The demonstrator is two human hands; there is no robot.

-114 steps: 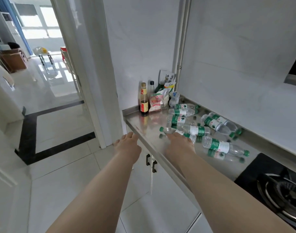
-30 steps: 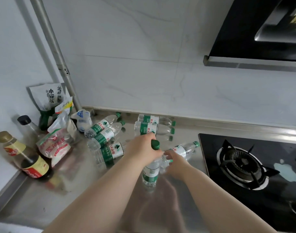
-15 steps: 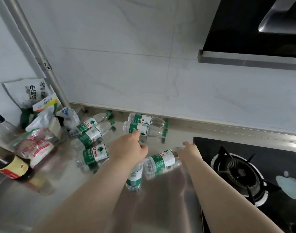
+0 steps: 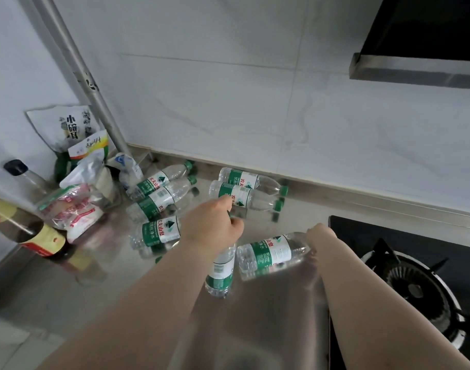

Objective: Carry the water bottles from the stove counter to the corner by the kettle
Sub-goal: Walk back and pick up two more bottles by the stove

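My left hand [image 4: 211, 225] grips a clear green-labelled plastic water bottle [image 4: 220, 271] hanging beneath it, my right hand [image 4: 320, 234] pinches a second such bottle [image 4: 271, 252] by its neck; these neck-only holds may let either swing and slip

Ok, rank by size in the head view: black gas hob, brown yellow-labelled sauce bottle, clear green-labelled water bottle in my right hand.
1. Black gas hob
2. Brown sauce bottle and clear water bottle: too alike; sauce bottle cropped.
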